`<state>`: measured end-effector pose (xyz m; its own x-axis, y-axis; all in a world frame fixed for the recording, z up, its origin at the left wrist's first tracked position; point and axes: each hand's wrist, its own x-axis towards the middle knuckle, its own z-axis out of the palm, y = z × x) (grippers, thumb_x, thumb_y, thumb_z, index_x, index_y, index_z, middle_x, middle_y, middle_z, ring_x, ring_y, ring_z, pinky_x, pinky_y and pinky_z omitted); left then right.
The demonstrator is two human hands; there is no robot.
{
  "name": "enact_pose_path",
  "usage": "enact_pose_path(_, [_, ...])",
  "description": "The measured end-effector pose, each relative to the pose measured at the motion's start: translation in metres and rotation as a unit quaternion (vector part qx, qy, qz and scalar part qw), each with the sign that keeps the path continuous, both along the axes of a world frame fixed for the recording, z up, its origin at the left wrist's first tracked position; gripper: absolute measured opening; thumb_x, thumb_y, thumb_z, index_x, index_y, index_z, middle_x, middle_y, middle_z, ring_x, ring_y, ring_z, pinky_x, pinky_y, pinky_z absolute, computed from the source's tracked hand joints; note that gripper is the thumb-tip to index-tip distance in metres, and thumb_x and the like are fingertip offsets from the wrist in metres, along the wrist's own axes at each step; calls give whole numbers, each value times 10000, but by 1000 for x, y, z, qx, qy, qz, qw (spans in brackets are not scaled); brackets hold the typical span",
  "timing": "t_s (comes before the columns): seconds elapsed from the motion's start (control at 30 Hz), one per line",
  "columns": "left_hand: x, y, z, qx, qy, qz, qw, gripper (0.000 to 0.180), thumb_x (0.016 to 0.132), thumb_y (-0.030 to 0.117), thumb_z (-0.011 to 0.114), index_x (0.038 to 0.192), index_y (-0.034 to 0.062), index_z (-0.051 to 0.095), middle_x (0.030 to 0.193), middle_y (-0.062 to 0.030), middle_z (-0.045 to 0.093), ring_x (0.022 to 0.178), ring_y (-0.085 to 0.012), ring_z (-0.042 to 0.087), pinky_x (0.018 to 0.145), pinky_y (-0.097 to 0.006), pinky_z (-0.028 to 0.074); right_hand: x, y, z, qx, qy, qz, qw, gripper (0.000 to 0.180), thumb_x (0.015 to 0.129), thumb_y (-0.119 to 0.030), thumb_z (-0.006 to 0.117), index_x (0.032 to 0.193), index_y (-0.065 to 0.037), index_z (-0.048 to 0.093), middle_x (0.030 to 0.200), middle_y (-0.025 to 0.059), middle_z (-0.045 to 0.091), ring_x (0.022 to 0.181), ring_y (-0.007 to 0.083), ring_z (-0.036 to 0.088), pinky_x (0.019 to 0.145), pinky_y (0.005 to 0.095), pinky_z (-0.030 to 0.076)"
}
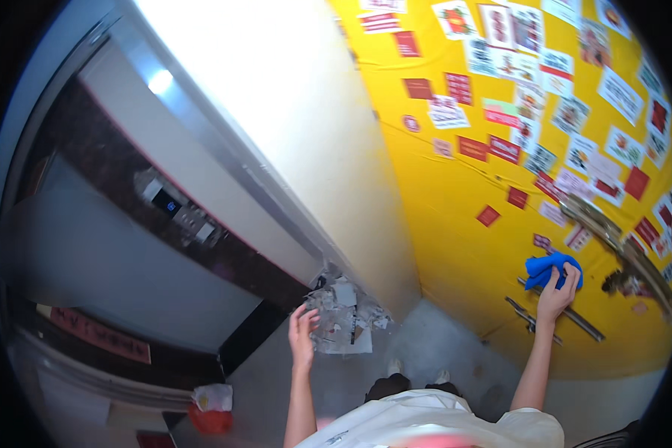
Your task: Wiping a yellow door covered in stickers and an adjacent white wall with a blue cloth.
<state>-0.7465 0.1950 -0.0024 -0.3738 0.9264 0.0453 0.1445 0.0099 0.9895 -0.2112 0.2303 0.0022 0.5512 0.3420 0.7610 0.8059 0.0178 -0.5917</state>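
My right hand (557, 299) is raised against the yellow wall (455, 224) and grips a crumpled blue cloth (546, 269) pressed to the wall near a metal handrail (612, 235). My left hand (302, 334) is lifted with fingers spread, holding nothing, beside a patch of torn grey and white paper scraps (343, 313) low on the corner where the white wall (291, 127) meets the floor.
The yellow wall carries several red and white stickers and notices (515, 82). On the left are metal lift doors (104, 254) with a button panel (175, 205). A red and white bag (210, 409) lies on the grey floor (433, 351).
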Motion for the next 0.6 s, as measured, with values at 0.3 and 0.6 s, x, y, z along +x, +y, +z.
enact_pose_path(0.3, [-72,-41,18,50,32,205,977,338,1002,273,461,1264,73,537,1059,-54,662,941,-103,586,833,-263,447,-155,175,106,52,-32,329,942,176,856,-9,619,1028,-13,582,1040,141,608,973,304,601,873,348,470])
enact_pose_path(0.6, [52,107,148,275,304,16,912,630,900,158,608,1451,6,340,1478,-198,361,1366,-317,361,1118,-416,303,-286,291,231,90,-39,508,856,205,859,-195,710,968,-48,619,1013,138,542,958,292,572,858,373,472])
